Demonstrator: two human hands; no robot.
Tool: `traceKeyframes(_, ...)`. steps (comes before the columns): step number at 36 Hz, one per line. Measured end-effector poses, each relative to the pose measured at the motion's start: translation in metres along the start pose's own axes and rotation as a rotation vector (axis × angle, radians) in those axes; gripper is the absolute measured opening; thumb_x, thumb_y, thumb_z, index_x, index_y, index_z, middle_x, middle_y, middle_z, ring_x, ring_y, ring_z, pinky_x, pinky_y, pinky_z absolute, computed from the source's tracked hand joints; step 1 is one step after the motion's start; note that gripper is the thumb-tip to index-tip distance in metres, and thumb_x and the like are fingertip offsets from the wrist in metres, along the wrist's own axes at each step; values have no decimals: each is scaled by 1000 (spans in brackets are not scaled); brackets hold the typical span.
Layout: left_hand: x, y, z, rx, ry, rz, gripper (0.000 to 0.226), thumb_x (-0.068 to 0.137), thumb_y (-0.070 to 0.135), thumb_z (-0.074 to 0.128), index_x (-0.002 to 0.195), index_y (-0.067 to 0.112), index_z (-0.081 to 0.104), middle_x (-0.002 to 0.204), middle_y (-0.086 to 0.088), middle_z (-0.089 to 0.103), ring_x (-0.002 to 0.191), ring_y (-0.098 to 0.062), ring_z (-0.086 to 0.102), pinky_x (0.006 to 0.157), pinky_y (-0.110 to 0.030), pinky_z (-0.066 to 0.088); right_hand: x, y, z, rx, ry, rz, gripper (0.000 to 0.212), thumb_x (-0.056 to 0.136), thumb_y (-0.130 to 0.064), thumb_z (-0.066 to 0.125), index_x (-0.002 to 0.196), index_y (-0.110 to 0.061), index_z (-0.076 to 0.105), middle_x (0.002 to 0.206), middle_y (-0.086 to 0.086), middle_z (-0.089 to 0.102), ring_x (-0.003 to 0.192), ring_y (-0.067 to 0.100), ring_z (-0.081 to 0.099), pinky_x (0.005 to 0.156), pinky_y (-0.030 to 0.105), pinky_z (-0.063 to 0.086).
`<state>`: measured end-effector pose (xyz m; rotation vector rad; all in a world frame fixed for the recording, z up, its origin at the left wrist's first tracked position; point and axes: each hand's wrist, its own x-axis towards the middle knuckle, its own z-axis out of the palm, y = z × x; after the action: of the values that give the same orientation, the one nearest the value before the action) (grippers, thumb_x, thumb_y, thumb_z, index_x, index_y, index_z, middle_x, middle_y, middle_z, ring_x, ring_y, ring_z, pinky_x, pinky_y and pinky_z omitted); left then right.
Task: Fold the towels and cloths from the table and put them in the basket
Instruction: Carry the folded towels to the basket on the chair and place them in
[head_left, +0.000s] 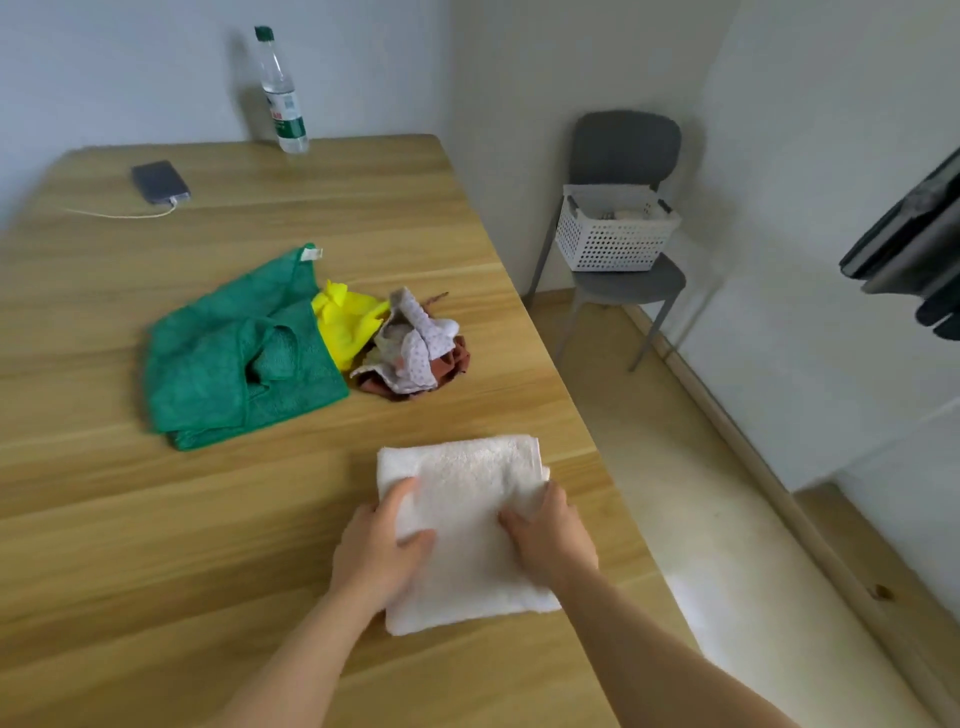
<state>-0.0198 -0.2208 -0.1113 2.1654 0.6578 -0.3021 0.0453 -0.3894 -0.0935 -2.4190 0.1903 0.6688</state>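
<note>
A folded white towel lies near the right edge of the wooden table. My left hand grips its left edge, thumb on top and fingers curled under. My right hand grips the right side, fingers curled into the cloth. Farther back lie a crumpled green towel, a yellow cloth, a dotted pale cloth and a rust-brown cloth under it. The white perforated basket sits on a grey chair to the right of the table.
A water bottle stands at the table's far edge. A phone with a cable lies at the back left. The grey chair stands against the wall. Dark clothing hangs at the right edge.
</note>
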Motion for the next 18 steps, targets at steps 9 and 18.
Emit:
traceKeyframes(9, -8, 44, 23, -387, -116, -84, 39, 87, 11, 60, 117, 33, 50, 116, 6, 43, 95, -11, 47, 68, -23, 41, -14, 45, -27, 257, 10, 167, 37, 83, -43, 62, 103, -15, 49, 88, -5, 58, 78, 12, 56, 61, 26, 41)
traceKeyframes(18, 27, 137, 93, -488, -121, -51, 42, 88, 7, 61, 122, 29, 50, 124, 7, 41, 108, -12, 41, 86, -25, 32, 45, 103, -110, 641, -20, 200, 29, 81, -27, 70, 99, -7, 58, 84, 2, 60, 77, 18, 57, 69, 28, 46)
